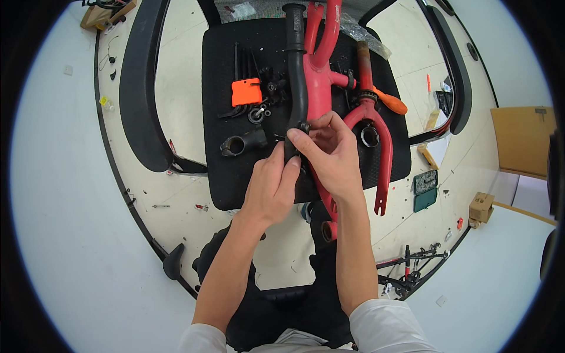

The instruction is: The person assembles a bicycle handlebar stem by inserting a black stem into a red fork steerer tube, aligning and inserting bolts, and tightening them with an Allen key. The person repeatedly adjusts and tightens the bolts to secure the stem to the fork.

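Observation:
A black handlebar [299, 82] with a rubber grip on its far end lies lengthwise over a pinkish-red bike frame [319, 91] on a black chair seat [220, 191]. My left hand [268, 191] is closed around the bar's near part, thumb along it. My right hand [336, 159] pinches at a small black clamp-like part on the bar, just beyond the left thumb; the fingers partly hide it. Left of the hands rests a black stem [242, 143]. To the right lies a red fork [385, 144] with a rusty steerer tube.
An orange hex key holder [246, 92] and small metal rings [257, 114] lie on the seat's left. An orange-handled tool [392, 104] sticks out at right. Chair armrests [141, 88] flank the seat. A green case [425, 199] and black bike parts [412, 267] are on the floor.

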Demonstrator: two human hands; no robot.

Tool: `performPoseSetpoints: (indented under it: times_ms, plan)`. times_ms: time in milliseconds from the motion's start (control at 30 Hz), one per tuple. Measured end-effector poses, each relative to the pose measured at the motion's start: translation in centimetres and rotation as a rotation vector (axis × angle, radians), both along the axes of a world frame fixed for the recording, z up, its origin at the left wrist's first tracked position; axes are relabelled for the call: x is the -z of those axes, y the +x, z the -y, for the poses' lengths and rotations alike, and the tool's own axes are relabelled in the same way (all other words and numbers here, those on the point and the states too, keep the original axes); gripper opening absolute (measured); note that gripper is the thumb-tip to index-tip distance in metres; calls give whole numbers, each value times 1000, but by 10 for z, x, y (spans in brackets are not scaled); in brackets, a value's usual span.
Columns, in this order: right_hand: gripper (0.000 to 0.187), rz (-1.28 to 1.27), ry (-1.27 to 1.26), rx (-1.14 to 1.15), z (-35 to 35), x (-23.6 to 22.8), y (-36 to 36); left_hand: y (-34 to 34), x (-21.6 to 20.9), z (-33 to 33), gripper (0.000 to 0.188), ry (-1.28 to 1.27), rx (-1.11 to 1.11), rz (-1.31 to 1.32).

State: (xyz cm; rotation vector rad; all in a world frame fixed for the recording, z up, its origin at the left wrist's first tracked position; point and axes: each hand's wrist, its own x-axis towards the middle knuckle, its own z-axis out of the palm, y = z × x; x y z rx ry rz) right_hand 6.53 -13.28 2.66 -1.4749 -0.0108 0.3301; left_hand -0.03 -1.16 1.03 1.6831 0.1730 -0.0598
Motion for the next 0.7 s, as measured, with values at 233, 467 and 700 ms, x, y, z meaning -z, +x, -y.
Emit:
performPoseSetpoints:
  times_ms: [233,467,700]
  plan:
    - [32,34,-119,51,-8,7,-2,0,6,12,35,254,21,-41]
    - [38,38,-255,45,-14,5,-9,2,4,16,49,211,46,-64]
    - [33,-7,11,45,-8,9,-7,1,9,15,26,266,-38,-55]
